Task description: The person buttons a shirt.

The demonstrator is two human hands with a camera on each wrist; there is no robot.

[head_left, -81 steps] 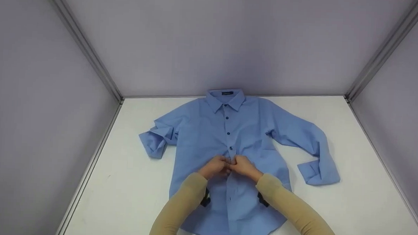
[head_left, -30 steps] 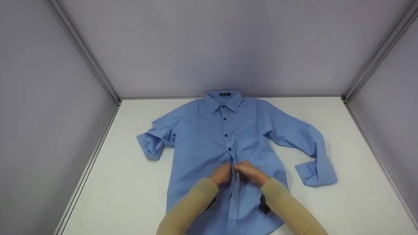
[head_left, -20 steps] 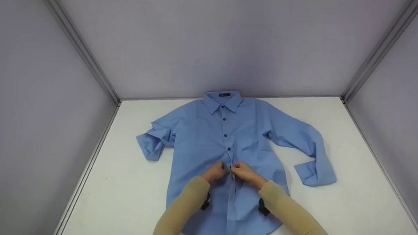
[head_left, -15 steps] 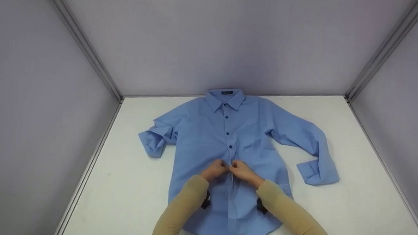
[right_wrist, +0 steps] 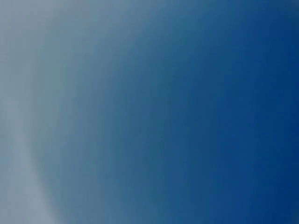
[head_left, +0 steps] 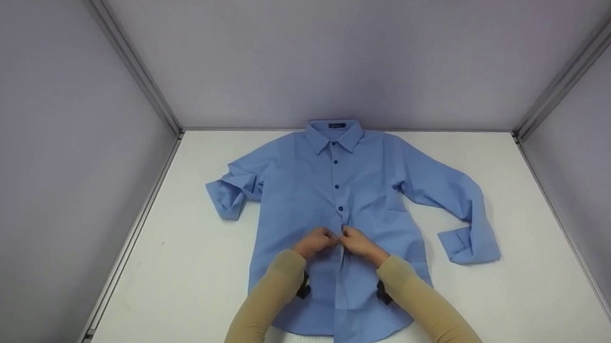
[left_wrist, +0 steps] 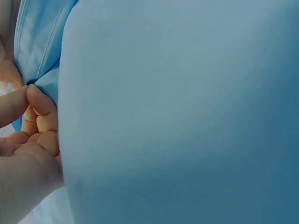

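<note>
A light blue button-up shirt [head_left: 293, 207] lies front up, its collar [head_left: 334, 136] at the far end. Dark buttons run down the upper front, fastened at the collar and chest. My left hand [head_left: 317, 241] pinches the button side of the front opening at mid-belly. In the left wrist view, thumb and finger of the left hand [left_wrist: 37, 116] meet right at a dark button [left_wrist: 31, 83]. Opposite it, my right hand [head_left: 359, 243] pinches the buttonhole edge, fingertips close to the left ones. Only blurred blue cloth [right_wrist: 163, 112] fills the right wrist view.
The shirt rests on a white table [head_left: 177, 279] walled by grey panels [head_left: 310, 53] at the back and sides. One sleeve [head_left: 227, 196] is bunched at the left; the other sleeve [head_left: 473, 225] bends down at the right. Below the hands the front edges hang loose.
A second ago the right hand held the front edge lifted, with the left hand bent under it. Since then the hands have drawn together fingertip to fingertip, and the lifted edge has settled flatter.
</note>
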